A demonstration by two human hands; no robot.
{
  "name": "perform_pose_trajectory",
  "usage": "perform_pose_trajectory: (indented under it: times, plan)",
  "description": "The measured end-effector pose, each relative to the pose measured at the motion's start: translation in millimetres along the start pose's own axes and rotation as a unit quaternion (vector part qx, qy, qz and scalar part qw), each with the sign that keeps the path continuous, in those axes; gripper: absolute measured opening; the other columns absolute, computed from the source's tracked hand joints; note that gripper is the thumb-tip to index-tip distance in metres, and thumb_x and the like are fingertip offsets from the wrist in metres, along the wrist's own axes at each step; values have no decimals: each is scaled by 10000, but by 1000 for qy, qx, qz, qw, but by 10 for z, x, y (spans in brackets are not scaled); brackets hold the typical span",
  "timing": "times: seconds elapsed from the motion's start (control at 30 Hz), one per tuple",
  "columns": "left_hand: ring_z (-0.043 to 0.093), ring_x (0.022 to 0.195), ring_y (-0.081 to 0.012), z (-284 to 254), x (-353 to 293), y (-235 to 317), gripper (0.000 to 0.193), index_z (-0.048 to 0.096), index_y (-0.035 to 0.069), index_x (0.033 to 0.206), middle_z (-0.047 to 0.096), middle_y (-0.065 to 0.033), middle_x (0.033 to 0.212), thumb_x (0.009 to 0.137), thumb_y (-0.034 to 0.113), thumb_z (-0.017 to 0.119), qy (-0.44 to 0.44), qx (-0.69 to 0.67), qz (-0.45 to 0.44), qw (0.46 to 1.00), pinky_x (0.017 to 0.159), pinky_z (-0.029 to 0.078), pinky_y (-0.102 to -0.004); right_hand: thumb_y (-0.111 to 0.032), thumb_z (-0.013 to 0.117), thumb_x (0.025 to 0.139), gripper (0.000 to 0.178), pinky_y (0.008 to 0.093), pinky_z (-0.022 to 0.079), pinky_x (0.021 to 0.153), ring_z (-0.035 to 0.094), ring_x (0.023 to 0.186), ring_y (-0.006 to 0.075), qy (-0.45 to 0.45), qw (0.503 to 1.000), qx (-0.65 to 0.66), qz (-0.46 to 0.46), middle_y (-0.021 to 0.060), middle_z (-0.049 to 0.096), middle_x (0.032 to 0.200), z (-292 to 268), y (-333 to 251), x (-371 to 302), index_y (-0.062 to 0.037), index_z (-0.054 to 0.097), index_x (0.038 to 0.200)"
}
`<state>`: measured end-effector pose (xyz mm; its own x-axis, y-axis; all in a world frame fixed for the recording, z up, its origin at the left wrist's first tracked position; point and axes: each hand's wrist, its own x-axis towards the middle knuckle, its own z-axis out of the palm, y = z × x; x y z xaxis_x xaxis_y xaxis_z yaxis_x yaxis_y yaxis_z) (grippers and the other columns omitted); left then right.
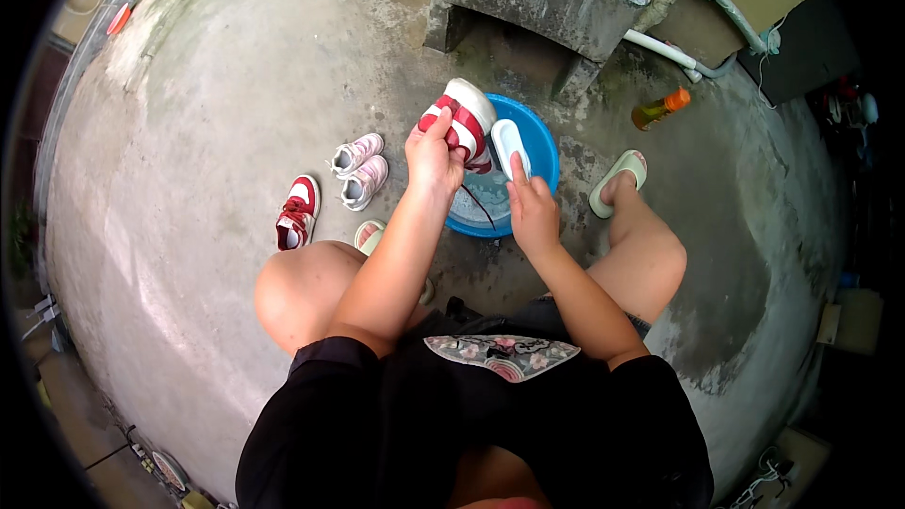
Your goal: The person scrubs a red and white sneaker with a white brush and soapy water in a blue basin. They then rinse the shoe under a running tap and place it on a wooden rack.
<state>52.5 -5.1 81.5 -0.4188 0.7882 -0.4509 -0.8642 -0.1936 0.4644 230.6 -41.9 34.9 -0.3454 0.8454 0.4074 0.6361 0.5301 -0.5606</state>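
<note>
My left hand (432,155) is closed around a red-and-white sneaker (468,127) over the blue basin's (551,146) far-left edge; it should be light, soft-sided, stiffer-soled, slippery if wet, best gripped around its middle. My right hand (534,212) grips a white brush-like tool (509,141). The basin holds cloudy, bubbly water (476,211).

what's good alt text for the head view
A person's left hand holds a red-and-white shoe and the right hand a white tool at a blue basin; a matching shoe and pink pair stand to the left.
</note>
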Motion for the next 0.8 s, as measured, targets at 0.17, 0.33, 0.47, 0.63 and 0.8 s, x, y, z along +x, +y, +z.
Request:
perform_pose_trajectory:
  times: [0.17,0.33,0.47,0.63,0.8]
  plan:
    - [651,940,-250,82,-82,19,194,562,24,1094,638,-134,1058,917,101,582,16,35,-20,999,777,567,-410,-80,639,856,584,344,455,577,511,619,247,55,997,12,-51,93,459,732,-105,-323,803,-215,460,1396]
    - [547,1154,-334,99,-66,231,331,479,-20,1235,557,-194,1242,943,128,526,13,-62,-85,994,1012,431,-517,-69,659,831,602,358,474,587,529,632,240,51,995,17,-87,80,468,747,-2,18,185,-208,474,1386]
    - [580,1099,-310,16,-65,20,292,496,-9,1210,583,-170,1193,950,122,513,24,13,-72,997,959,480,-482,-74,664,827,602,353,452,541,505,586,235,55,996,-8,-74,77,442,726,-80,-72,428,-210,476,1383]
    - [588,1080,-289,30,-4,79,321,489,3,1217,582,-154,1192,936,143,555,-21,-9,-48,999,944,489,-450,-101,662,837,580,364,432,522,486,569,244,58,994,2,-91,80,427,713,-150,-235,661,-227,486,1375]
    - [570,1102,-250,101,-66,169,376,493,28,1217,570,-121,1201,910,206,618,-79,14,-13,997,936,477,-404,-86,630,866,547,330,454,585,508,617,239,-45,999,-13,5,85,470,732,-105,213,-132,-200,481,1380]
